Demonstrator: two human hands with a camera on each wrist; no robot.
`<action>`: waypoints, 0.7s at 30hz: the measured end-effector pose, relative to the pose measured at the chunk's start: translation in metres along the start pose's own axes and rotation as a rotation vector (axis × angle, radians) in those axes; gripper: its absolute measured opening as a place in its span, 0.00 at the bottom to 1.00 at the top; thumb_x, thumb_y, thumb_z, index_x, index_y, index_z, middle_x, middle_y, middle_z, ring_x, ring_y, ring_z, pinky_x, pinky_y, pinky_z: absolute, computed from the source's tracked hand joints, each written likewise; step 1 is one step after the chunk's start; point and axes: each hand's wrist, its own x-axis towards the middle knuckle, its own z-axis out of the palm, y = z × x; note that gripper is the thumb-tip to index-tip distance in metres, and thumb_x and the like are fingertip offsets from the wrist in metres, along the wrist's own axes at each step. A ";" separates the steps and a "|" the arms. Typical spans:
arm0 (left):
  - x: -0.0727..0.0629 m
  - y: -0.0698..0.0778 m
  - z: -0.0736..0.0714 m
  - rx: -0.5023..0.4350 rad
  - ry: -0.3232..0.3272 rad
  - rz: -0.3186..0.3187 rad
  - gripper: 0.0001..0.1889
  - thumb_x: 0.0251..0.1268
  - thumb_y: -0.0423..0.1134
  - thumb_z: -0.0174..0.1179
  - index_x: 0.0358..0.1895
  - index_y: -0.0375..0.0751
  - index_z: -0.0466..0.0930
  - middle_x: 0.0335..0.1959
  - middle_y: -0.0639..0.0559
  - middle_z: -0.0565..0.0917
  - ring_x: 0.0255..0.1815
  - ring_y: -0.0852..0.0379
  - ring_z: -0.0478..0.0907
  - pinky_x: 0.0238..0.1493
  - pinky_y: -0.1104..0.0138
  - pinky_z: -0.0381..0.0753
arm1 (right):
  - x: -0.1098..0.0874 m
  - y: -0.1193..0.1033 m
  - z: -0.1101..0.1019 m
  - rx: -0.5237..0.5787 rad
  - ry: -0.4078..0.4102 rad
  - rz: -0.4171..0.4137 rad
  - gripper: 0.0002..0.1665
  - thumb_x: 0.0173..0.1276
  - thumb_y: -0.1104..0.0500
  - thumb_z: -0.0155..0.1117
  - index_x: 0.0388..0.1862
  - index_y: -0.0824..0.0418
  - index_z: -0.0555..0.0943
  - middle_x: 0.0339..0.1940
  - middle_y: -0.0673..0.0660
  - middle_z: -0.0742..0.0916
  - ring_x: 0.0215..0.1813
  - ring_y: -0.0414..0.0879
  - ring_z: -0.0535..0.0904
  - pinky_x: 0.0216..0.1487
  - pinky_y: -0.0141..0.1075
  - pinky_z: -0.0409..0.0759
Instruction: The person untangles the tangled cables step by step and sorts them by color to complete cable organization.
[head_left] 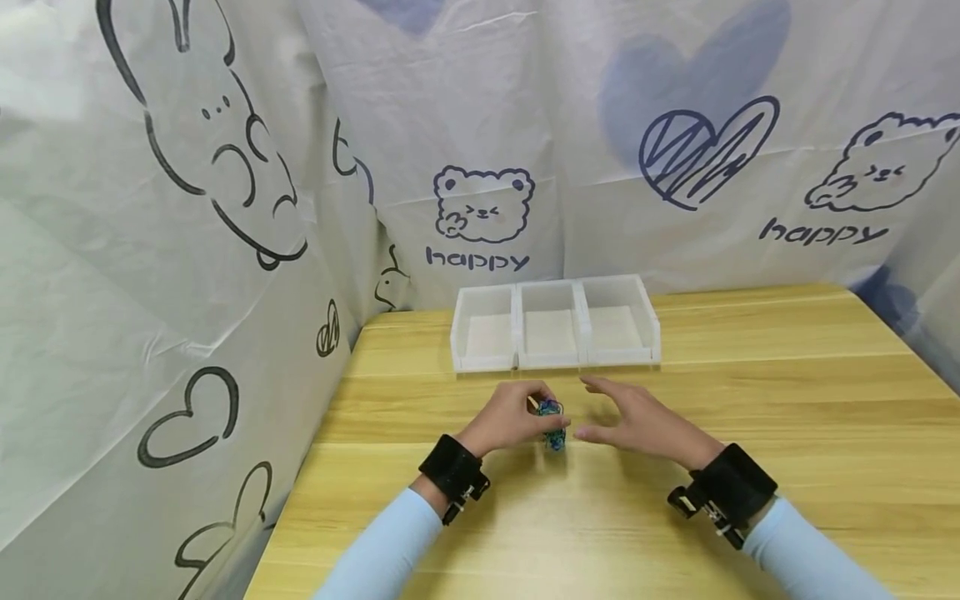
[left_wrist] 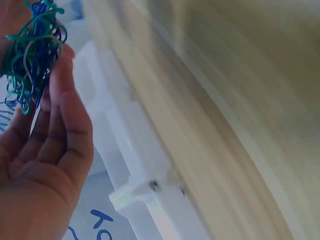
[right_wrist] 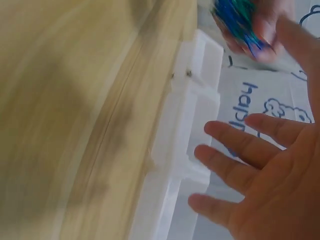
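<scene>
In the head view my left hand (head_left: 517,415) pinches a small clump of tangled, looped strands (head_left: 553,427) between thumb and fingers, over the wooden table. Seen from the left wrist, the clump (left_wrist: 34,57) is mostly blue and green with a paler strand, and looks wiry; its exact kind cannot be told. My right hand (head_left: 637,419) faces it from the right, a small gap away, holding nothing. Its fingers (right_wrist: 240,145) are spread and relaxed in the right wrist view, where the clump (right_wrist: 237,22) shows blurred at the top.
Beyond the hands, a row of three white open-fronted bins (head_left: 550,362) stands near the table's back edge. Wood-grained tabletop (head_left: 787,400) stretches to both sides. White printed cloth (head_left: 480,108) hangs behind the table and along its left side.
</scene>
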 end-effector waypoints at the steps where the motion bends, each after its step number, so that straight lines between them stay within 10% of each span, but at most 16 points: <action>1: 0.000 0.003 0.000 -0.024 0.029 -0.007 0.13 0.62 0.53 0.71 0.39 0.49 0.84 0.33 0.60 0.83 0.28 0.62 0.80 0.28 0.68 0.82 | 0.000 -0.002 0.001 0.019 -0.007 -0.008 0.56 0.64 0.35 0.70 0.79 0.65 0.61 0.71 0.68 0.74 0.69 0.64 0.72 0.61 0.61 0.74; 9: 0.001 0.028 0.003 -0.120 0.192 -0.044 0.17 0.59 0.58 0.71 0.36 0.49 0.84 0.28 0.58 0.83 0.29 0.60 0.80 0.28 0.67 0.80 | 0.006 -0.020 0.013 0.076 0.024 -0.106 0.62 0.61 0.38 0.74 0.82 0.64 0.53 0.69 0.66 0.76 0.67 0.59 0.75 0.60 0.59 0.76; 16: 0.000 0.039 0.007 -0.157 0.263 0.012 0.15 0.60 0.54 0.73 0.35 0.47 0.84 0.28 0.59 0.83 0.28 0.62 0.81 0.29 0.68 0.81 | 0.011 -0.030 0.016 0.102 0.101 -0.232 0.41 0.71 0.51 0.69 0.78 0.60 0.64 0.67 0.58 0.80 0.60 0.46 0.80 0.56 0.41 0.81; 21: -0.004 0.042 0.002 -0.137 0.244 0.062 0.12 0.69 0.49 0.67 0.41 0.44 0.88 0.32 0.59 0.86 0.31 0.64 0.82 0.33 0.68 0.82 | 0.006 -0.031 0.015 0.162 0.091 -0.164 0.26 0.76 0.61 0.60 0.71 0.64 0.73 0.47 0.56 0.86 0.36 0.42 0.81 0.35 0.35 0.81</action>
